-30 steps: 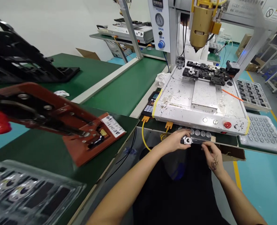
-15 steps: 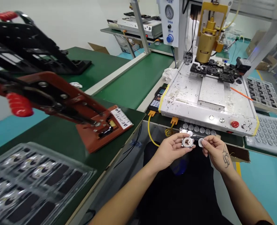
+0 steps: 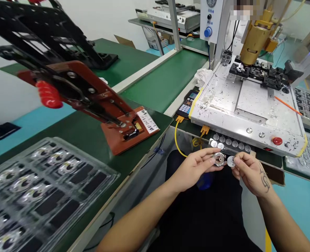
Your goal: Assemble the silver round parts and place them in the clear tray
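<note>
Between the thumb and fingers of my left hand [image 3: 197,166] is a watch case [image 3: 219,159], a silvery ring with a round opening. My right hand [image 3: 249,171] pinches a round printed disc [image 3: 231,161] by its edge, close to the right side of the case. The disc appears apart from the case. Just beyond both hands lies a dark strip [image 3: 235,142] bearing rows of similar round discs.
A white bench machine [image 3: 223,108] with a gold dispensing head [image 3: 252,43] stands ahead. To the left are a red-brown hand press [image 3: 112,140] and a clear tray [image 3: 88,161] of watch cases. A keypad controller [image 3: 187,103] sits beside the machine.
The view has shifted, so the surroundings appear displaced in the picture. My right hand has turned the disc so its printed face shows more. Both hands keep their hold.
</note>
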Demonstrator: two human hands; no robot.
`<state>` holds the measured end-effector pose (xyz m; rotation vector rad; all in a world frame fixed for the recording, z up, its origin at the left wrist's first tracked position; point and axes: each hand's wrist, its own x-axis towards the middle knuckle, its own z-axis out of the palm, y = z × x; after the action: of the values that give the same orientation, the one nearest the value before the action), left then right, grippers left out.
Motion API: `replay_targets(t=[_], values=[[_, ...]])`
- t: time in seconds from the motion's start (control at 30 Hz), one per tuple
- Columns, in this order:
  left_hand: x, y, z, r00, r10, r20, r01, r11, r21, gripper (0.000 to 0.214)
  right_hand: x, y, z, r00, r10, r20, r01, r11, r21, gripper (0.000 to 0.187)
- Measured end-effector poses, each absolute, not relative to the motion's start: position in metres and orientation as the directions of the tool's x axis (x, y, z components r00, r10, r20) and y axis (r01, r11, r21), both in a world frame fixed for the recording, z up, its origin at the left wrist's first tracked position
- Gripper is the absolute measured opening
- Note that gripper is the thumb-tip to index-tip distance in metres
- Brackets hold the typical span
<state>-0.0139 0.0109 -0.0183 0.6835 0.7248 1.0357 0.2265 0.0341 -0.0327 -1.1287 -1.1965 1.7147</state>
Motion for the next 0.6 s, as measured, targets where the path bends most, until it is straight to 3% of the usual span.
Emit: replay_targets(t=[0.23, 0.43, 0.6], values=[[-0.016, 0.008, -0.016, 0.316, 0.931, -0.184, -0.501, 0.328, 0.801, 0.049, 0.223, 0.037, -0.022, -0.364, 0.898, -0.248, 0.016, -0.26, -0.966, 0.032], [-0.017, 0.007, -0.016, 0.313, 0.936, -0.162, -0.491, 0.305, 0.816, 0.05, 0.209, 0.036, -0.003, -0.341, 0.94, -0.007, 0.208, 0.068, -0.976, 0.028], [-0.014, 0.004, -0.015, 0.313, 0.941, -0.132, -0.48, 0.276, 0.833, 0.05, 0.197, 0.032, -0.001, -0.381, 0.924, 0.04, 0.223, 0.134, -0.965, 0.021]])
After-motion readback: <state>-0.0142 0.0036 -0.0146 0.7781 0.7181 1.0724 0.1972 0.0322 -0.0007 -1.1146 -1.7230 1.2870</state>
